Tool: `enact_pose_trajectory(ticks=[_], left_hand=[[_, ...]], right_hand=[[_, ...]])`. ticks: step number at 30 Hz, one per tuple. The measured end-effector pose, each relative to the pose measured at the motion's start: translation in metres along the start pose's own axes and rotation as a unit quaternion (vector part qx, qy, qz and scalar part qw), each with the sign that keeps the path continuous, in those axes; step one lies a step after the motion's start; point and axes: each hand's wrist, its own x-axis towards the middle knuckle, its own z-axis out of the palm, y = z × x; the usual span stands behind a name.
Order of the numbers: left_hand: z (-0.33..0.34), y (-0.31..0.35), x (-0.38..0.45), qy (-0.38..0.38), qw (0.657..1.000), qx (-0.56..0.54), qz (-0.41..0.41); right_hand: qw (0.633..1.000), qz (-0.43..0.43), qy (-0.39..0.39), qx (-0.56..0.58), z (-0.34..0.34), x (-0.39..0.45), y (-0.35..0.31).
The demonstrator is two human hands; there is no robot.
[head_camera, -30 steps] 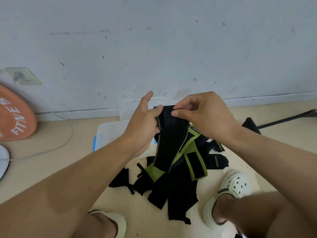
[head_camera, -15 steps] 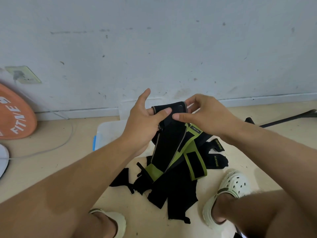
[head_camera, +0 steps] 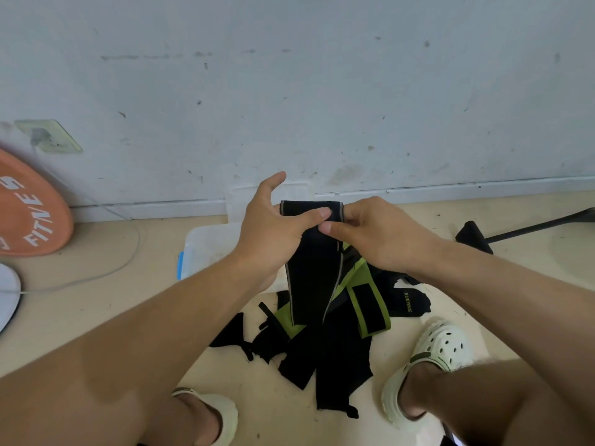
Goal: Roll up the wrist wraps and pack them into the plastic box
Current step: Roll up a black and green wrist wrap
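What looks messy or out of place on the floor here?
The wrist wraps lie in a tangled heap between the feet, unrolled, straps crossing. Both hands, left and right, pinch the top of one black wrap. Nothing looks torn or spilled.

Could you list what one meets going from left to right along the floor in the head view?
Orange disc → plastic box → left hand → black wrist wrap held up → right hand → white clog → black stand base.
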Motion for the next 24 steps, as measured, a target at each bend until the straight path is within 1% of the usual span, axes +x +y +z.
enact_pose_trajectory(ticks=[4,7,9,10,12,13,14,15,18,20,24], left_hand=[[-0.002,-0.006,0.004,-0.007,0.999,0.037,0.010],[-0.005,-0.003,0.005,-0.052,0.995,0.084,-0.005],[-0.006,0.000,0.005,-0.054,0.991,0.124,-0.002],[-0.006,0.002,0.005,-0.042,0.990,0.135,0.006],[-0.005,0.007,0.000,-0.021,0.987,0.156,0.037],[-0.004,0.008,-0.003,-0.020,0.985,0.165,0.052],[-0.002,0.010,-0.005,-0.023,0.983,0.168,0.067],[-0.001,0.012,-0.007,-0.030,0.983,0.166,0.079],[0.002,0.016,-0.009,-0.049,0.982,0.149,0.108],[0.002,0.016,-0.007,-0.043,0.984,0.131,0.116],[-0.003,0.017,-0.002,-0.021,0.983,0.138,0.117]], right_hand=[[1.000,0.002,-0.021,-0.011,0.001,0.001,0.003],[0.993,0.029,-0.101,-0.059,-0.013,0.000,0.006],[0.980,0.050,-0.142,-0.128,-0.026,-0.006,0.007],[0.976,0.056,-0.140,-0.156,-0.030,-0.008,0.009],[0.979,0.049,-0.099,-0.173,-0.031,-0.008,0.012],[0.982,0.038,-0.081,-0.164,-0.028,-0.006,0.013],[0.985,0.024,-0.079,-0.151,-0.024,-0.005,0.014],[0.986,0.010,-0.093,-0.137,-0.018,-0.003,0.013],[0.978,-0.004,-0.184,-0.097,-0.004,-0.001,0.010],[0.969,0.001,-0.234,-0.074,-0.001,0.001,0.010],[0.956,-0.006,-0.292,-0.030,-0.018,0.003,0.014]])
